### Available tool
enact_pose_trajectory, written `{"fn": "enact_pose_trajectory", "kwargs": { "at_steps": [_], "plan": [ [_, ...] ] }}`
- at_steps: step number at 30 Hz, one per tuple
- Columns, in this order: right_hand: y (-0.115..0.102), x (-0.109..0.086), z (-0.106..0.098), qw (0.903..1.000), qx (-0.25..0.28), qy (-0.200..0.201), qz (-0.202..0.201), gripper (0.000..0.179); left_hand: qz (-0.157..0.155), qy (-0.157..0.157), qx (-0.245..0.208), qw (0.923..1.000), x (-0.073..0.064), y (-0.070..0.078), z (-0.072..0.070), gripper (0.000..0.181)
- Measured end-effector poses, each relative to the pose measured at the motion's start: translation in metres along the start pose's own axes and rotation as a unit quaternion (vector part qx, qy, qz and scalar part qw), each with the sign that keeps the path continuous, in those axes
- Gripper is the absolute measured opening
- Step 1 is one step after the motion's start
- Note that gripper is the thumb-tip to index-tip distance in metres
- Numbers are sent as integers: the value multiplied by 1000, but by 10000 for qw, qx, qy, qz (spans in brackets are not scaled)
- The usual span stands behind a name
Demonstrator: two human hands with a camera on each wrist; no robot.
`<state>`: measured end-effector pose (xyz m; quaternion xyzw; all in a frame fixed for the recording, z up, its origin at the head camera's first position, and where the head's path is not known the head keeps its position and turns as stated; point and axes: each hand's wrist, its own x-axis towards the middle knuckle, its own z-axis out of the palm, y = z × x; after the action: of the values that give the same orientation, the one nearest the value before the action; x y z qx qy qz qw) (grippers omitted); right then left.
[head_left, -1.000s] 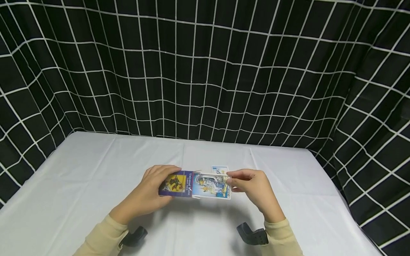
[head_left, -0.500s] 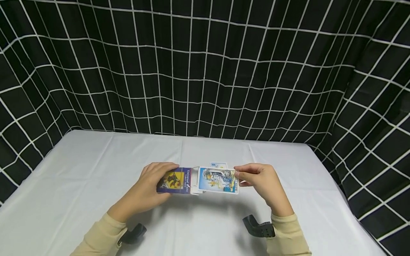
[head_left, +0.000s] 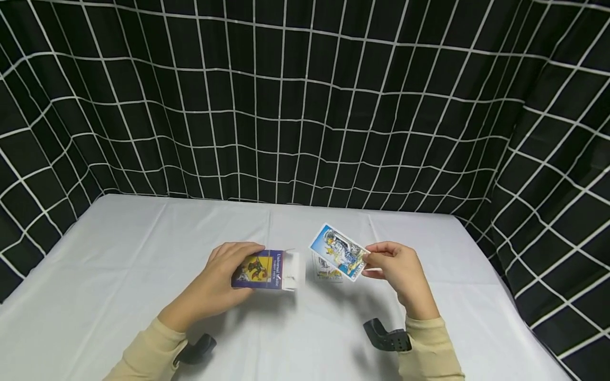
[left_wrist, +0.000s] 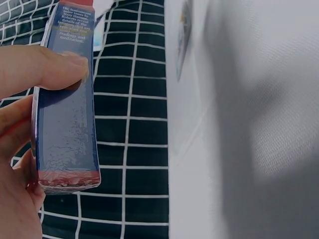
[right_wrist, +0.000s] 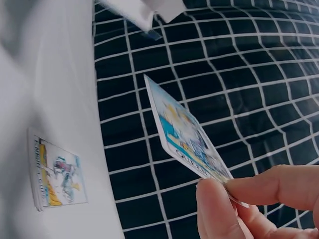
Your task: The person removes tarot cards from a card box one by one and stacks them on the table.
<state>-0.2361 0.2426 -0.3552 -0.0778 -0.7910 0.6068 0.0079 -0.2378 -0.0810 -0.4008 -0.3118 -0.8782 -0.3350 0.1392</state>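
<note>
My left hand [head_left: 223,279] grips a blue-purple tarot deck box [head_left: 259,270], thumb along the near narrow side [left_wrist: 67,119] and fingers behind. Its white end flaps [head_left: 290,270] stand open toward the right. In my right hand [head_left: 394,270], thumb and fingers pinch a tarot card [head_left: 339,251] by one end; it is held up and tilted, picture side up, with "QUEEN" lettering showing in the right wrist view [right_wrist: 187,134]. Below it on the cloth lies a small stack of tarot cards [right_wrist: 57,174], a "KNIGHT" card on top, partly covered by the held card in the head view.
A white cloth covers the table [head_left: 157,248]. Behind and at both sides hangs a black curtain [head_left: 295,106] with a white grid. Dark wrist mounts [head_left: 387,336] sit below both forearms.
The card in my right hand has come fully out of the box, moved right and turned, its far end now up. My left hand stays nearly in place with the box.
</note>
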Motion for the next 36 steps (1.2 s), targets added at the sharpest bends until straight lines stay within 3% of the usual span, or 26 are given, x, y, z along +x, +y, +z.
{"fn": "enact_pose_trajectory", "kwargs": {
  "at_steps": [7,13,21,28,36],
  "plan": [
    [10,11,5,9994,324,69,122,26,-6,-45,19,10000,2,0,0,72],
    [22,19,7,9972,532,-252,468,28,-21,-70,1,10000,4,1,0,71],
    [40,27,10,9912,864,-510,868,32,-36,-63,-2,10000,2,0,0,71],
    [55,34,15,9803,1544,-570,1091,27,-56,-66,19,10000,0,0,1,71],
    [66,37,26,9805,1524,-513,1132,26,-72,-80,12,9999,0,-1,0,72]
  ]
}}
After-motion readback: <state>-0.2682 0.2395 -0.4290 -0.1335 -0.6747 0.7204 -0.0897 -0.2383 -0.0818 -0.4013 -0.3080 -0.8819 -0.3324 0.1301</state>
